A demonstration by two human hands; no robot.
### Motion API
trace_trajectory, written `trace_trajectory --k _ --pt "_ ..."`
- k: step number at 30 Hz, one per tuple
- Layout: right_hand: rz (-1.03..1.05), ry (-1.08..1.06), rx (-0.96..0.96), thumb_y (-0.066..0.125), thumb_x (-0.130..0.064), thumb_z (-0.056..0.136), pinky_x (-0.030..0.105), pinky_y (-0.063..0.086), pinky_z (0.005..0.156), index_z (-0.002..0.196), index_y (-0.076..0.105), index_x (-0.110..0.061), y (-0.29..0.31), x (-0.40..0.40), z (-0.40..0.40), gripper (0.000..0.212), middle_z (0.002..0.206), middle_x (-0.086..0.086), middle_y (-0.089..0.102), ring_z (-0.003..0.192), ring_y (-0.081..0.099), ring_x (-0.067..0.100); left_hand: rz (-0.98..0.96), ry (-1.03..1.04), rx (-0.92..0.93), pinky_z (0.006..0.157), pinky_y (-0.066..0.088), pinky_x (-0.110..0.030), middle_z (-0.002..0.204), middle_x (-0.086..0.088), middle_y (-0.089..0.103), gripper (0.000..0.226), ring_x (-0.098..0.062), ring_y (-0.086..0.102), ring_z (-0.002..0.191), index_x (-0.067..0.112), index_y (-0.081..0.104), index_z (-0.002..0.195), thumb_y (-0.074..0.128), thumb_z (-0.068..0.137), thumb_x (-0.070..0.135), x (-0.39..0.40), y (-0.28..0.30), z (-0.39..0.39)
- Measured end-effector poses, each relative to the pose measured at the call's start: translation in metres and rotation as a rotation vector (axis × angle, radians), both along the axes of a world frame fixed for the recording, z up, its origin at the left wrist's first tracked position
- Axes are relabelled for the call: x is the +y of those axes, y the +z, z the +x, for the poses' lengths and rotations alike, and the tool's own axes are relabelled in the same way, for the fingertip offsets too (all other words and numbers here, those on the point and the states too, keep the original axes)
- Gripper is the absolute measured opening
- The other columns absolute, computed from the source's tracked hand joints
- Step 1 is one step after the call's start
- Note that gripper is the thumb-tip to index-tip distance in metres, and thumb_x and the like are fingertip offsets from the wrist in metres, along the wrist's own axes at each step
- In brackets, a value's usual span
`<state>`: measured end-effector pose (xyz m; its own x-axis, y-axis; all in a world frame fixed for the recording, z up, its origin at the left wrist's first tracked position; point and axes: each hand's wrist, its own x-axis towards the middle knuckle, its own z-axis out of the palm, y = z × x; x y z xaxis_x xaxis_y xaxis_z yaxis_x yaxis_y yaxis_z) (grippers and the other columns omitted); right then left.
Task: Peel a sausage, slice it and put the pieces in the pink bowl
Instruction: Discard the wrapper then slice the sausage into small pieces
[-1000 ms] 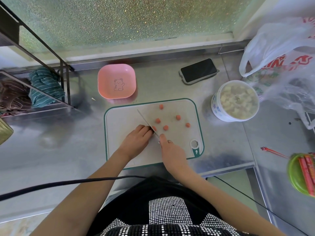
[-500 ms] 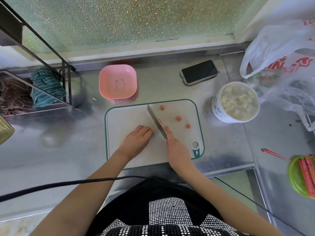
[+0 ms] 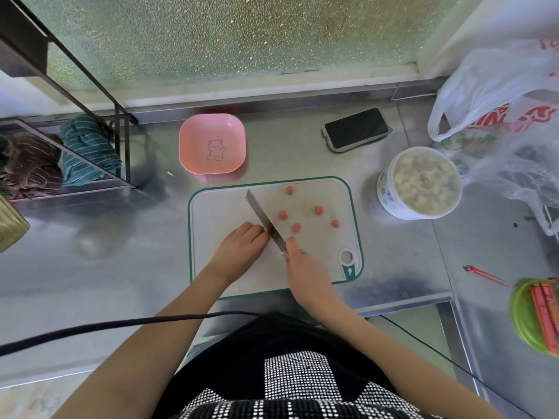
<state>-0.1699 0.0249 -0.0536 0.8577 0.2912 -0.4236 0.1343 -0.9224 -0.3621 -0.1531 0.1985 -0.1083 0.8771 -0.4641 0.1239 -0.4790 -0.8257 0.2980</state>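
While right hand [image 3: 305, 267] grips knife [image 3: 264, 219], slices [image 3: 296, 227] just beyond

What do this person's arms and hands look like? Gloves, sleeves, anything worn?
Both forearms are bare, with no sleeves or gloves. The right hand wears a ring on one finger; the left hand shows none. A black top with white dotted checks covers the torso.

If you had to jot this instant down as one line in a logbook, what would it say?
stage: slicing | right hand: holds knife | left hand: steadies sausage, mostly hidden | cutting board: five pieces | pink bowl: empty
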Motion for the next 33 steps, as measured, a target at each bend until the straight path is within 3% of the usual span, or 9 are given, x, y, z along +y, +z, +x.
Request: trace_trajectory --k 10,16,20,23,26,29,33 --pt "-0.055 0.032 0.018 0.030 -0.019 0.103 0.032 0.038 0.060 0.138 0.023 -0.011 -0.005 0.005 -0.002 0.037 0.098 0.014 0.066 0.081 0.065 0.030 0.032 -0.001 0.049 0.065 0.057 -0.036 0.093 -0.012 0.067 0.031 -0.030 0.061 0.080 0.004 0.065 0.096 0.076 0.068 0.004 -0.003 0.000 0.001" --pt "-0.111 0.071 0.004 0.030 -0.018 0.102 0.035 0.047 0.069 0.145 0.017 -0.018 -0.006 0.004 0.002 0.044 0.102 0.012 0.065 0.085 0.065 0.029 0.028 0.013 0.057 0.068 0.056 -0.038 0.098 -0.011 0.066 0.024 -0.031 0.059 0.084 0.006 0.062 0.102 0.053 0.081 0.010 -0.001 -0.005 0.001" --pt "-0.101 0.084 0.008 0.030 -0.017 0.101 0.035 0.043 0.067 0.146 0.013 -0.021 -0.004 0.003 0.003 0.048 0.103 0.013 0.064 0.086 0.064 0.031 0.019 0.025 0.058 0.066 0.056 -0.038 0.097 -0.012 0.066 0.026 -0.031 0.059 0.082 0.006 0.062 0.100 0.067 0.075 0.005 0.001 -0.005 0.001" --pt "-0.139 0.052 -0.039 0.033 -0.015 0.101 0.033 0.035 0.061 0.149 0.008 -0.024 0.001 -0.005 0.007 0.055 0.097 0.013 0.063 0.079 0.064 0.031 0.017 0.023 0.045 0.061 0.053 -0.036 0.090 -0.011 0.064 0.012 -0.029 0.057 0.077 0.008 0.059 0.093 0.053 0.085 0.015 0.002 -0.002 0.001" --pt "-0.160 -0.002 -0.184 0.050 -0.016 0.096 0.029 0.034 0.052 0.149 0.017 -0.021 -0.002 -0.015 0.011 0.063 0.081 0.011 0.066 0.061 0.064 0.026 0.010 0.016 0.031 0.057 0.051 -0.032 0.086 -0.008 0.062 0.017 -0.026 0.057 0.073 0.010 0.058 0.092 0.047 0.088 0.023 0.007 -0.002 0.000" --pt "-0.051 -0.049 -0.038 0.032 -0.025 0.102 0.034 0.039 0.060 0.148 0.014 -0.021 -0.001 -0.015 0.008 0.049 0.093 0.013 0.064 0.076 0.064 0.033 0.006 0.006 0.010 0.056 0.049 -0.029 0.084 -0.007 0.061 0.017 -0.026 0.057 0.070 0.013 0.055 0.096 0.047 0.087 0.026 0.010 -0.001 -0.001" --pt "0.093 -0.072 0.002 0.027 -0.030 0.102 0.033 0.035 0.060 0.130 0.032 -0.014 0.002 -0.008 0.001 0.033 0.089 0.015 0.064 0.076 0.061 0.035 0.017 0.022 0.007 0.054 0.049 -0.029 0.081 -0.007 0.061 0.017 -0.026 0.058 0.068 0.013 0.052 0.095 0.044 0.086 0.025 0.008 0.002 -0.001"
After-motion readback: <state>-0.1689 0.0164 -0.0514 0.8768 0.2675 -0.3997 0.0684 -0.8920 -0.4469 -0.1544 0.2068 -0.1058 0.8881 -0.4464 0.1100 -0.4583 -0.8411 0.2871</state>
